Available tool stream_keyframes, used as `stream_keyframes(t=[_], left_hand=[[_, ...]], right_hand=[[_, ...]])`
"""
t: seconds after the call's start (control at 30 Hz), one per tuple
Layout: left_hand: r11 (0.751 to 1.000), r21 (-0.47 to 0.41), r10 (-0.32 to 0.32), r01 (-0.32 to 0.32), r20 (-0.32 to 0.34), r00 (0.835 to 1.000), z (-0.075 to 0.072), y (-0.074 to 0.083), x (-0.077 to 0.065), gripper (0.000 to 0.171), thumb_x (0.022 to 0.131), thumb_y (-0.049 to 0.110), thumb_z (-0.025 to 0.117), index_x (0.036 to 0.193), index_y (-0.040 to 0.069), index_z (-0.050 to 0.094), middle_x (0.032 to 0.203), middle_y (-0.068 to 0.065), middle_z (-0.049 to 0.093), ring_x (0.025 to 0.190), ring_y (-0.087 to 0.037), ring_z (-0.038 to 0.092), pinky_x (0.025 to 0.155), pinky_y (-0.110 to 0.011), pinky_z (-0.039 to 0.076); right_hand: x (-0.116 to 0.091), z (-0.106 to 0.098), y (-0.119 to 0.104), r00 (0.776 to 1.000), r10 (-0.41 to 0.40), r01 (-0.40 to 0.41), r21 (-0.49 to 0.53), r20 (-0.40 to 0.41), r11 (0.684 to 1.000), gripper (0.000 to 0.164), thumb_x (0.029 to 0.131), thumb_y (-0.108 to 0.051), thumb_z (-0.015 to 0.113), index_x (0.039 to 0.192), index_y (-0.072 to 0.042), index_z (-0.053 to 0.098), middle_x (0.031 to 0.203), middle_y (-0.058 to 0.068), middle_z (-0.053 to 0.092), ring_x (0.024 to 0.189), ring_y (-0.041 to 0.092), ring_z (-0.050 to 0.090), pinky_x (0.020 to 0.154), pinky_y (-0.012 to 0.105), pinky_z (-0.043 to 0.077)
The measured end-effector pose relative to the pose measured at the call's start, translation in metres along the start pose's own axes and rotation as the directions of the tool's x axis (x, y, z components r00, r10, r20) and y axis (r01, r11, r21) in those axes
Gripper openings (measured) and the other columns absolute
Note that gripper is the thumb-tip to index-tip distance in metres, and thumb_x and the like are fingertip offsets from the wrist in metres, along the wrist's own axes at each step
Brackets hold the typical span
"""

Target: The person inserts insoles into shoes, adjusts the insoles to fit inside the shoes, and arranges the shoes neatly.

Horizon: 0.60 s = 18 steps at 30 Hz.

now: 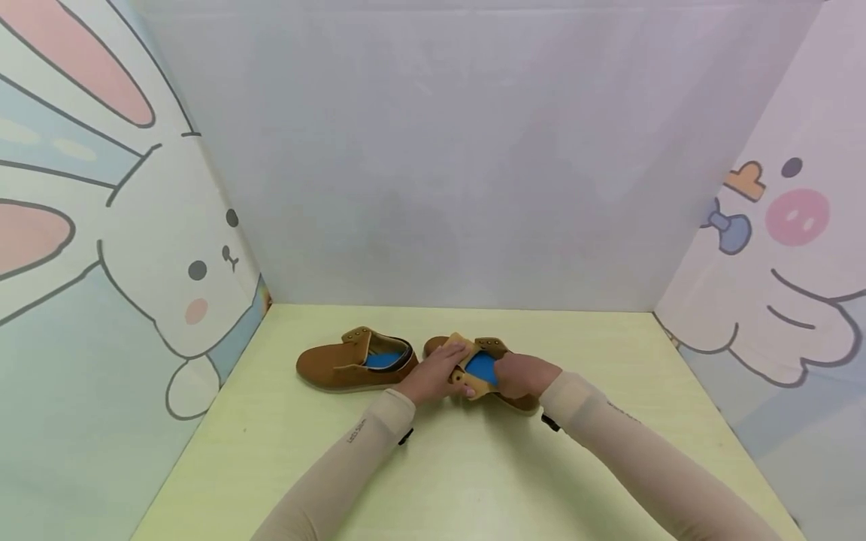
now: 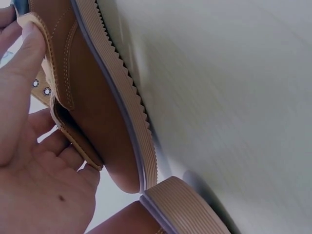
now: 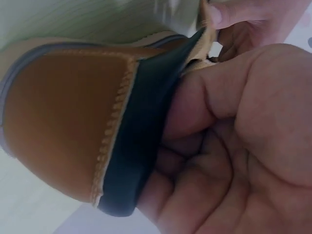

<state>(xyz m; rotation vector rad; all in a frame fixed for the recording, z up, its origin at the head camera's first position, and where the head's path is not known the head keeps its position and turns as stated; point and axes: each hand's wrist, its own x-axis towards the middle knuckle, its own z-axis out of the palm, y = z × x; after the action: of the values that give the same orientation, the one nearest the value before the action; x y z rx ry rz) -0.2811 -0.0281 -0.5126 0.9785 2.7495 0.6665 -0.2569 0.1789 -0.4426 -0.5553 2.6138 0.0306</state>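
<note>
A brown leather shoe [image 1: 517, 404] with a blue insole [image 1: 482, 367] lies right of centre in the head view, its lace flaps spread. My left hand [image 1: 434, 373] grips its tongue and near flap [image 2: 61, 78]; the left wrist view shows the thumb on the flap edge and the other fingers behind the tongue. My right hand [image 1: 524, 376] reaches into the shoe opening at the heel. In the right wrist view its thumb and bent fingers go in past the dark collar lining [image 3: 141, 131]. Its fingertips are hidden, so I cannot tell whether they pinch the insole.
A second brown shoe [image 1: 331, 366], also with a blue insole, rests on the left, toe pointing left, its heel close to my left hand. Both stand on the pale yellow table [image 1: 460, 473]. A white back wall [image 1: 433, 165] and side panels with cartoon drawings surround the table.
</note>
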Motion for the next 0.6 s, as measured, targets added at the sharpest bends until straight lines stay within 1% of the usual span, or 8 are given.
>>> stream_keyframes(t=[0.13, 0.23, 0.4, 0.47, 0.6], left_hand=[[1.0, 0.004, -0.009, 0.009, -0.009, 1.0, -0.002, -0.002, -0.003, 0.086, 0.091, 0.05, 0.07, 0.159, 0.01, 0.035, 0.165, -0.007, 0.029, 0.152, -0.022, 0.022, 0.124, -0.034, 0.012], [1.0, -0.003, -0.012, 0.012, -0.008, 1.0, -0.003, -0.003, -0.004, 0.086, 0.091, 0.05, 0.071, 0.159, 0.011, 0.036, 0.165, -0.006, 0.029, 0.152, -0.022, 0.022, 0.124, -0.035, 0.012], [1.0, -0.015, -0.001, 0.001, -0.011, 1.0, -0.005, -0.003, -0.002, 0.085, 0.091, 0.049, 0.071, 0.158, 0.01, 0.036, 0.165, -0.007, 0.029, 0.152, -0.022, 0.022, 0.124, -0.034, 0.012], [1.0, -0.01, -0.001, 0.001, -0.01, 1.0, -0.004, -0.003, 0.0, 0.085, 0.091, 0.05, 0.071, 0.159, 0.011, 0.036, 0.165, -0.006, 0.029, 0.152, -0.022, 0.022, 0.124, -0.034, 0.012], [1.0, 0.0, -0.004, 0.004, -0.007, 1.0, 0.001, -0.004, 0.002, 0.085, 0.091, 0.051, 0.071, 0.159, 0.012, 0.036, 0.164, -0.005, 0.03, 0.152, -0.021, 0.023, 0.124, -0.035, 0.014]], right_hand=[[0.005, -0.001, -0.003, 1.0, 0.014, -0.014, 0.004, 0.014, 1.0, 0.014, 0.099, -0.004, 0.058, 0.087, -0.007, 0.067, 0.077, 0.006, 0.058, 0.067, 0.019, 0.047, 0.066, 0.037, 0.043], [0.007, -0.004, -0.005, 0.999, 0.027, -0.027, 0.003, 0.042, 1.0, 0.013, 0.099, -0.004, 0.058, 0.09, -0.006, 0.067, 0.081, 0.007, 0.059, 0.07, 0.021, 0.049, 0.069, 0.039, 0.043], [0.012, -0.01, -0.007, 0.996, 0.053, -0.052, -0.024, 0.071, 0.998, 0.014, 0.102, -0.014, 0.058, 0.094, -0.007, 0.067, 0.09, 0.01, 0.063, 0.077, 0.025, 0.053, 0.073, 0.044, 0.043], [0.014, -0.009, -0.006, 0.996, 0.061, -0.06, -0.019, 0.061, 0.998, 0.014, 0.103, -0.015, 0.059, 0.094, -0.008, 0.067, 0.091, 0.01, 0.063, 0.078, 0.025, 0.054, 0.074, 0.044, 0.043], [0.015, -0.002, -0.004, 0.998, 0.07, -0.07, -0.002, 0.0, 0.998, 0.013, 0.1, -0.011, 0.061, 0.09, -0.007, 0.068, 0.084, 0.009, 0.061, 0.073, 0.023, 0.052, 0.069, 0.041, 0.043]])
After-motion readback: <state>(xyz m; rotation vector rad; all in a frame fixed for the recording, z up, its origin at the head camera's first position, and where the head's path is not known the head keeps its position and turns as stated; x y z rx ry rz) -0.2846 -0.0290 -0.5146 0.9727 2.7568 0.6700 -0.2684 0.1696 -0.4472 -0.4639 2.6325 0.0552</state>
